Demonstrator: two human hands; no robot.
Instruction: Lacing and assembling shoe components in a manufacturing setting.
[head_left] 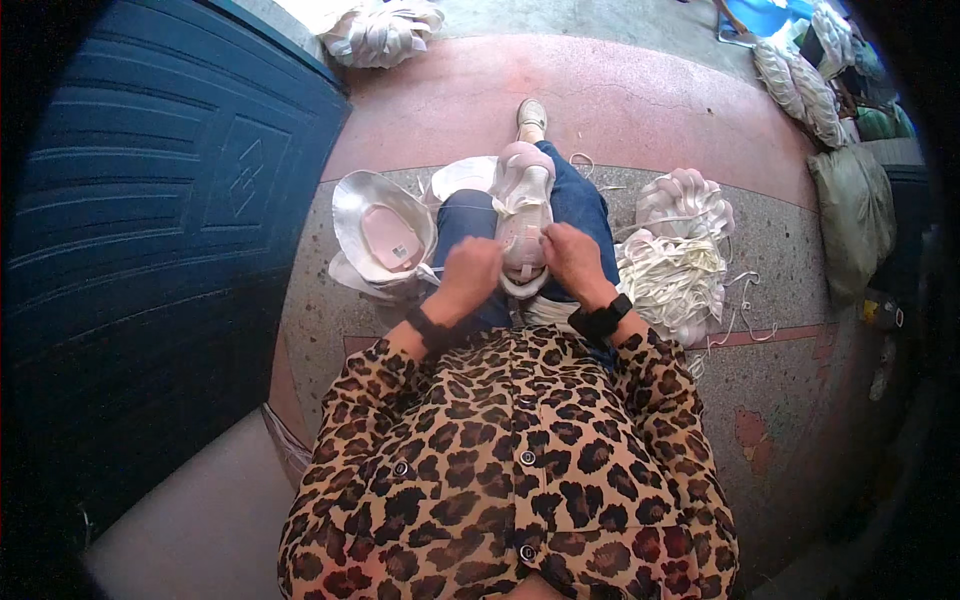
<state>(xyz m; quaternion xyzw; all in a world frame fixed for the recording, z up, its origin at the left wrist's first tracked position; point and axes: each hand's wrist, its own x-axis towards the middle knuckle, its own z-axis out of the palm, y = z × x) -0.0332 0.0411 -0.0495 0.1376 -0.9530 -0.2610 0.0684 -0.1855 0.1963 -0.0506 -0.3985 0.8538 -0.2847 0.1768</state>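
Note:
A pale pink and white sneaker [523, 190] lies along my thighs, its toe pointing away from me. A thin white shoelace [515, 241] crosses its opening. My left hand [472, 268], slightly blurred, is closed at the shoe's left side, pinching the lace near the tongue. At the right edge my right hand [574, 258] is also closed, thumb and forefinger pinched at the lace; the fingertips hide most of what they grip. Right of my leg lies a heap of loose white shoelaces [672, 275].
White shoe pieces with a pink insole [392, 238] stand left of my knee. More pale shoes [686, 203] lie beyond the laces. A blue panelled door [150, 220] borders the left side. A grey-green sack [853, 220] and bundled shoes [797, 92] stand at the right.

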